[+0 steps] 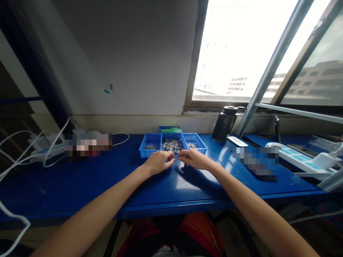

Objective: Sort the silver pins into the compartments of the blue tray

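Observation:
My left hand (pixel 160 162) and my right hand (pixel 193 157) are close together just in front of three joined blue bins, fingertips nearly meeting. Thumb and fingers are pinched on both hands; whatever they hold, if anything, is too small to make out. Many small silvery metal pieces (pixel 173 144), shaped like short pins, fill the middle bin (pixel 171 136). A smaller amount of similar pieces (pixel 151 147) lies in the left bin (pixel 145 153). More pieces (pixel 192 145) sit in the right bin (pixel 200 143), partly behind my right hand.
Behind the bins, another blue bin (pixel 160 130) holds green material (pixel 173 130). A black bottle (pixel 225 123) stands at back right, near a white flat device (pixel 238 141) and a power strip (pixel 300 159). White cables (pixel 57 142) run along the left of the blue table (pixel 107 185).

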A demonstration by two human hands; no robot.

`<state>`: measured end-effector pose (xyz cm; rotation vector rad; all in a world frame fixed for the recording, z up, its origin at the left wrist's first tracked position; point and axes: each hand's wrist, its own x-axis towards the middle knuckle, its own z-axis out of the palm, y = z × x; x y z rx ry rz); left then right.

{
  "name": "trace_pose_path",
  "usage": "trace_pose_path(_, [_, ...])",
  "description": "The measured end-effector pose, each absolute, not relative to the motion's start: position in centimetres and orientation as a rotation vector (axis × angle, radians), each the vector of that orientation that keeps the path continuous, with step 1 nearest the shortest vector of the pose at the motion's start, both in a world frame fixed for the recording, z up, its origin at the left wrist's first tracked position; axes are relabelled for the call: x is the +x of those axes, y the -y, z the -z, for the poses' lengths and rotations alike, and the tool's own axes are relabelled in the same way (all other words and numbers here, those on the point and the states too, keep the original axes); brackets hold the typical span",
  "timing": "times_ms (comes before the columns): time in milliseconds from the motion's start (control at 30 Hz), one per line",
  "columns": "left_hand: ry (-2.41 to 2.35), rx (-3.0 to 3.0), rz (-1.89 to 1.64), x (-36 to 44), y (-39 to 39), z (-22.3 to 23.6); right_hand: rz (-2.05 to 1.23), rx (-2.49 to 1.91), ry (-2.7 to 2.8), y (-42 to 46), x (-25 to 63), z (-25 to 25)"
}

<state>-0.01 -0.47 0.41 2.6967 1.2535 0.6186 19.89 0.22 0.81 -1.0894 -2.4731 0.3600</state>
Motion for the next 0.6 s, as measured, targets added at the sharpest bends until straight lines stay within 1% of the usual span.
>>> trace_pose_path(267, [-1.303, 2.701, -0.592, -0.11, 0.39, -0.32, -0.413, -1.113, 2.467, -0.58, 20.03, -0.35])
trace_pose_path(600, [-1.323, 2.727, -0.589, -0.45, 0.16, -0.12, -0.301, -1.160, 2.473, -0.74, 20.34, -0.41])
